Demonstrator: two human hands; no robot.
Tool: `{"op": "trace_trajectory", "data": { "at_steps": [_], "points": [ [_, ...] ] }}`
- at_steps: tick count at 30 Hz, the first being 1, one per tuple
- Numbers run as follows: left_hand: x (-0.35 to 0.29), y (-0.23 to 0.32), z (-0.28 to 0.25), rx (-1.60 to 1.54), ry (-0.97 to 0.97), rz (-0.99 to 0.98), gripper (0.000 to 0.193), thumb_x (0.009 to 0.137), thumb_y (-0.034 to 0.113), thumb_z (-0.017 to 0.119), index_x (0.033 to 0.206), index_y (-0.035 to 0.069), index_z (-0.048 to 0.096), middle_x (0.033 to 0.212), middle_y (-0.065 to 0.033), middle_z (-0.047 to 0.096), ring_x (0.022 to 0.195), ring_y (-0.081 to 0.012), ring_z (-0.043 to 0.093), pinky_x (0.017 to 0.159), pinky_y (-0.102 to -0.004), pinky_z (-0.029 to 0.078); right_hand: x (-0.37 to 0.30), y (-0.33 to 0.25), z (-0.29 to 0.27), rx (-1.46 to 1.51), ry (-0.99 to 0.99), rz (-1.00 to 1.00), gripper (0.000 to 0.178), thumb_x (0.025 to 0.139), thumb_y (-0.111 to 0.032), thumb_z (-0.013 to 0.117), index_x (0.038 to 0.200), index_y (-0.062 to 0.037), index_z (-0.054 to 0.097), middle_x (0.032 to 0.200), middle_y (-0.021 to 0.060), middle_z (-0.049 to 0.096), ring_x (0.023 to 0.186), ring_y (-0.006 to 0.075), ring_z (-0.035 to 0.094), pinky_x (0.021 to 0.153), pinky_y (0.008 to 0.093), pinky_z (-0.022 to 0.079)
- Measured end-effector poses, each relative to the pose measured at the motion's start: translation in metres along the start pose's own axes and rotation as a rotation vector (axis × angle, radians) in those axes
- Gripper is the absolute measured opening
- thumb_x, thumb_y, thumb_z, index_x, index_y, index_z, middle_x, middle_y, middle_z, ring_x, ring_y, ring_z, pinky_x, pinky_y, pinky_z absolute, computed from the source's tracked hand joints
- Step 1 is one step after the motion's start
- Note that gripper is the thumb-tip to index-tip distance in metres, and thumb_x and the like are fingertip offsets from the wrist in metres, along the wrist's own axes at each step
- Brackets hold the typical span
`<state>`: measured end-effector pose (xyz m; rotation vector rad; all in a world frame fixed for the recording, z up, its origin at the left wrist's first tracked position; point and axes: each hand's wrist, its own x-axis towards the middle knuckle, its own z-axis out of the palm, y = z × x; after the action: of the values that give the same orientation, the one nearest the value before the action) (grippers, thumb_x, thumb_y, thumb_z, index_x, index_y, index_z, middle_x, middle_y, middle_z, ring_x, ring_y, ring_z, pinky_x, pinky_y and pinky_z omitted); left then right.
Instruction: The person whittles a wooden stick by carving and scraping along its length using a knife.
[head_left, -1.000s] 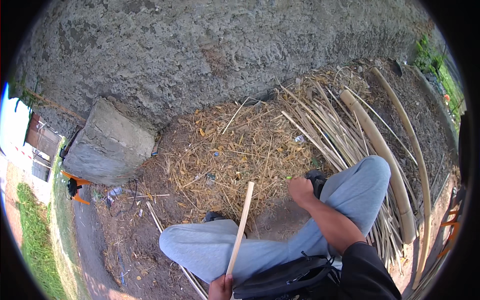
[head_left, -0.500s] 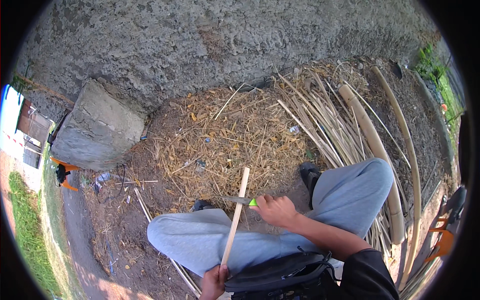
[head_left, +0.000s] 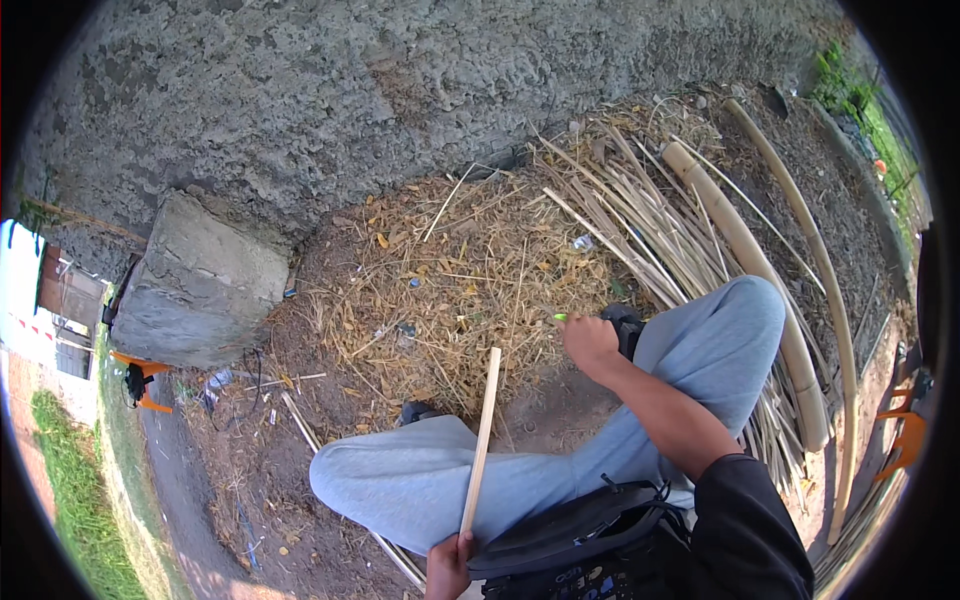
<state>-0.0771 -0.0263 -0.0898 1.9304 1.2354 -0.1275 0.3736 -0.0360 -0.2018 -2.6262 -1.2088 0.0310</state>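
My left hand point(head_left: 448, 565) is closed round the lower end of a flat, pale bamboo strip point(head_left: 483, 430) at my lap. The strip slants up across my grey-trousered leg, its far end standing free over the ground. My right hand point(head_left: 590, 342) is closed on a knife, whose bright green handle end point(head_left: 560, 317) peeps out beside the fingers. Its blade cannot be made out against the straw. This hand is beyond the strip's tip and to its right, near my shoe point(head_left: 625, 328), and the knife is apart from the strip.
Split bamboo strips point(head_left: 650, 225) lie heaped at the right, beside a thick bamboo pole point(head_left: 745, 260) and a thinner curved one point(head_left: 800, 225). Shavings and dry leaves point(head_left: 450, 290) cover the ground ahead. A rough wall point(head_left: 450, 90) and a concrete block point(head_left: 205, 280) stand beyond.
My right hand has lifted the knife off the bamboo strip and moved it away, forward and to the right. My left hand still holds the strip's lower end.
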Motion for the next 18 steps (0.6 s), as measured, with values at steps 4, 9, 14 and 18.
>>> {"op": "trace_trajectory", "data": {
  "at_steps": [4,9,14,18],
  "points": [
    [0.0,0.014,0.001,0.025,0.011,-0.031,0.034,0.104,0.026,0.05,0.088,0.0,0.064,0.071,-0.0042,0.061,0.072,-0.0135,0.054,0.067,-0.0338,0.047,-0.01,-0.057,-0.056,0.198,0.061,0.031,0.037,0.102,-0.037,0.051,0.087,-0.0039,0.06,0.06,0.0155,0.065,0.055,0.0341,0.067,0.047,0.0476,0.052],
    [0.002,0.05,-0.008,-0.289,0.117,0.182,0.031,0.101,0.025,0.051,0.078,0.004,0.056,0.066,0.0009,0.048,0.066,-0.0109,0.042,0.059,-0.0311,0.039,-0.05,-0.081,-0.091,0.393,0.026,-0.163,0.033,0.1,-0.036,0.053,0.09,-0.0049,0.057,0.061,0.0162,0.064,0.051,0.0368,0.064,0.045,0.0498,0.049],
    [0.005,0.058,-0.01,-0.359,0.064,0.123,0.039,0.102,0.035,0.049,0.078,0.006,0.057,0.067,0.0033,0.048,0.063,-0.0099,0.041,0.057,-0.0284,0.037,-0.092,-0.087,-0.081,0.308,-0.042,-0.501,0.035,0.098,-0.039,0.055,0.093,-0.0054,0.054,0.069,0.0141,0.064,0.05,0.0325,0.064,0.04,0.0444,0.049],
    [0.005,0.061,-0.024,-0.563,-0.109,-0.269,0.039,0.101,0.042,0.051,0.078,0.013,0.061,0.064,0.0065,0.044,0.054,-0.0069,0.038,0.05,-0.0254,0.032,-0.097,-0.087,-0.062,0.232,0.116,-0.613,0.035,0.098,-0.041,0.055,0.085,-0.0083,0.052,0.066,0.0091,0.061,0.047,0.0253,0.063,0.036,0.0376,0.046]
  ]
}}
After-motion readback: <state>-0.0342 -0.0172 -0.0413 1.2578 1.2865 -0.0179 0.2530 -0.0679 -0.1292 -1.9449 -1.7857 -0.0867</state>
